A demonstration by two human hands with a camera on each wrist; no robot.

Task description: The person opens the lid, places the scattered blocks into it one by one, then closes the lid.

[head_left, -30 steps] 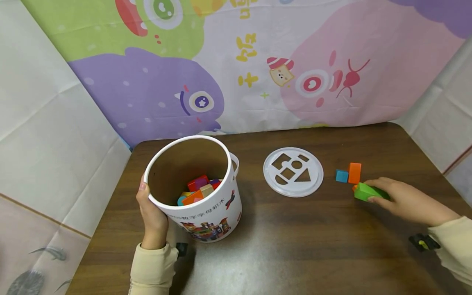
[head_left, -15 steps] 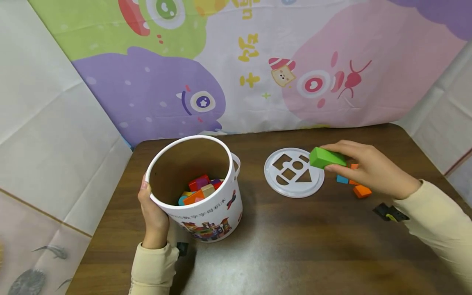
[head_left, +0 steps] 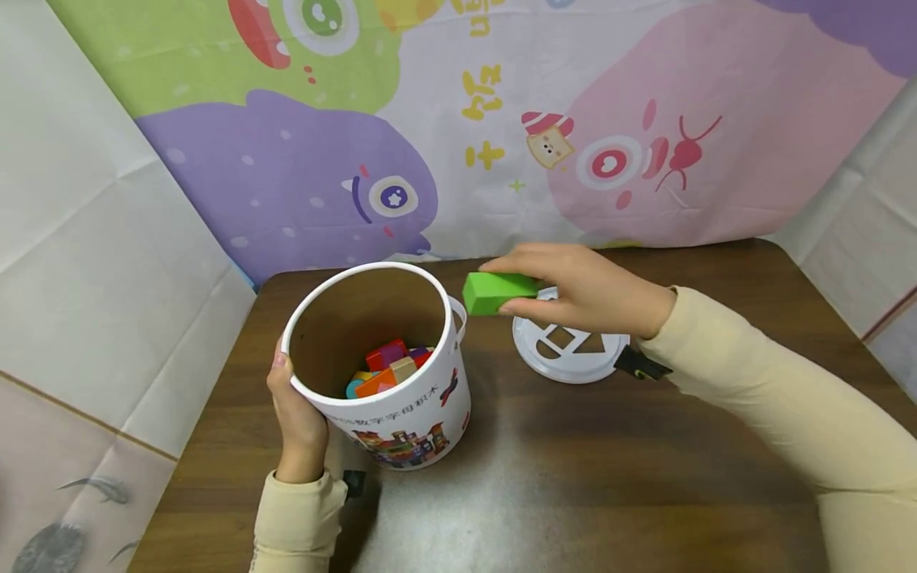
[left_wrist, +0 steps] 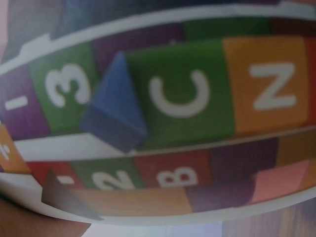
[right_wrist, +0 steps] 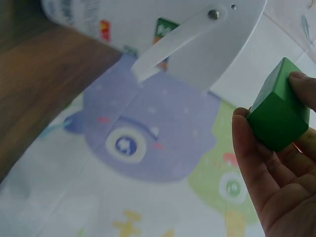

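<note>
A white toy-block bucket [head_left: 430,418] with a printed side stands on the left of the table, several coloured blocks [head_left: 387,355] at its bottom. My left hand [head_left: 297,426] holds the bucket by its left side, at the rim; in the left wrist view the printed letter side [left_wrist: 185,94] fills the picture. Between thumb and fingers, my right hand [head_left: 583,286] pinches a green block [head_left: 494,294], raised just right of the bucket's rim. The right wrist view shows the same green block [right_wrist: 279,113] apart from the bucket, near its white handle [right_wrist: 173,47].
A round white lid [head_left: 566,366] with shaped holes lies on the dark wooden table [head_left: 573,477], partly covered by my right hand. A cartoon-print cloth [head_left: 487,199] hangs along the table's back edge, and pale panels [head_left: 93,239] stand at the sides.
My right hand has lifted the green block from the right side of the table and carried it left to the bucket. The blue and orange blocks there are now hidden behind my arm.
</note>
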